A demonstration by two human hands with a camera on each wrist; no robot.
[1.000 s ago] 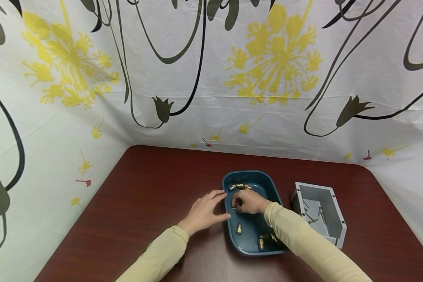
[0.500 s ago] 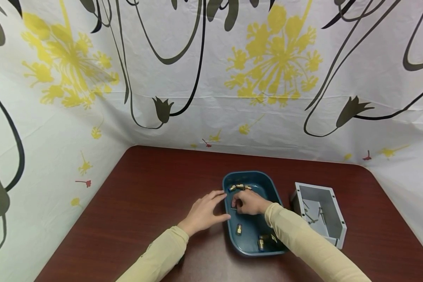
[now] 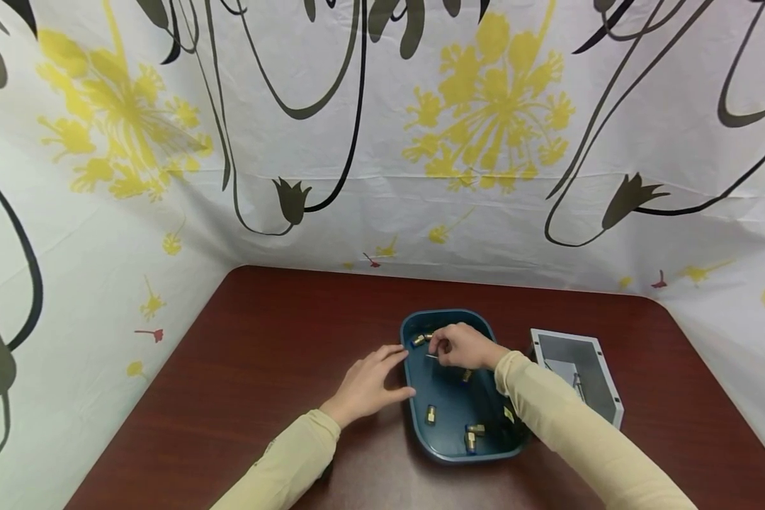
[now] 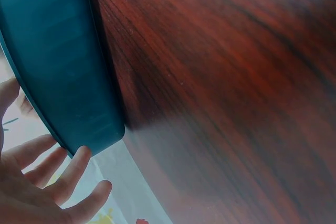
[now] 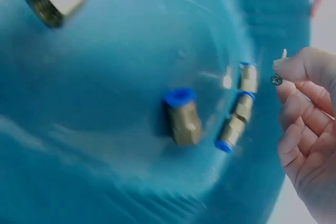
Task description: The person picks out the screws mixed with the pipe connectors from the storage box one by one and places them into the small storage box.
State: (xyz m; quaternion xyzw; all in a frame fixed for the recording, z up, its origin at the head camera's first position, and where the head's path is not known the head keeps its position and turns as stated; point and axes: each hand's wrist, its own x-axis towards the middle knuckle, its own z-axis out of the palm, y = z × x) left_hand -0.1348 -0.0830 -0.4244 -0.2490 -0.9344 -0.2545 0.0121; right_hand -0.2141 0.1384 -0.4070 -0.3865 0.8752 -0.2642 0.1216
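My right hand (image 3: 464, 347) is over the far half of a blue plastic tray (image 3: 449, 397). Between thumb and index finger it pinches a small cross-head screw (image 5: 276, 80), whose threaded end sticks out past the thumb. Brass push-in fittings with blue collars lie in the tray: one fitting (image 5: 184, 121) near the middle, a row (image 5: 243, 106) along the far end, and several more towards the near end. My left hand (image 3: 366, 386) stays at the tray's left side, fingers spread and extended, fingertips at the rim. In the left wrist view its fingers (image 4: 68, 179) reach the tray's edge.
Right of the tray stands a grey open-topped box (image 3: 567, 354) holding several screws (image 3: 578, 386); my right sleeve (image 3: 567, 425) covers part of it. Both containers are on a dark red wooden table (image 3: 280, 340). A patterned cloth (image 3: 331, 142) hangs behind and at the sides.
My right hand has lifted from the tray floor and shifted slightly away and to the right, with the screw pinched. A fitting below it now shows. The left hand has stayed still.
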